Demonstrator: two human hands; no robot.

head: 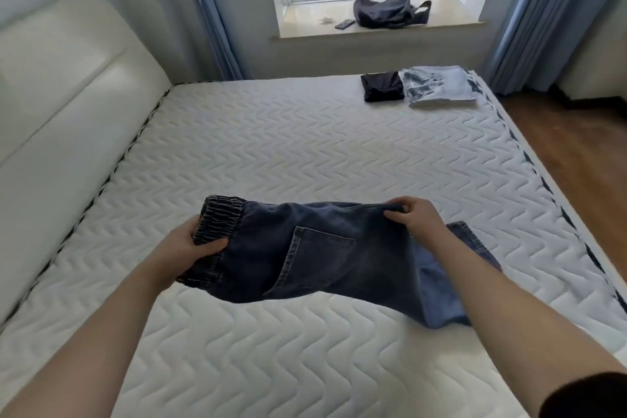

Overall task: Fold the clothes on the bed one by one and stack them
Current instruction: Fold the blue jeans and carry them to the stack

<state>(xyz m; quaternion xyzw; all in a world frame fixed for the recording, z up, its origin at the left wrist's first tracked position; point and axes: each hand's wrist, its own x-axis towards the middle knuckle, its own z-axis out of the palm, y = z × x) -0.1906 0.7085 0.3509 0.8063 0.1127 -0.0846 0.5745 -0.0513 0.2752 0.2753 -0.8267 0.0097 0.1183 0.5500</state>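
I count three pieces of clothing on the bed (305, 146): one pair of jeans (339, 258) in my hands, and two folded pieces at the far right corner of the bed, a black one (381, 86) and a pale blue one (441, 86), lying side by side and touching.

The jeans sit at the near side of the bed, lifted a little off it across the middle. They are dark blue denim with a gathered elastic waistband on the left end and one back pocket facing up. The legs trail off to the right, doubled over, with a paler blue inner side showing near my right forearm and a hem lying on the bed beyond it.

My left hand (190, 248) is clamped on the waistband, thumb on top, fingers under. My right hand (412, 215) pinches the far edge of the jeans, fingers curled over the fold.

Beyond the bed, one dark bag (386, 12) and one phone (344, 24) rest on the window sill (458, 25).
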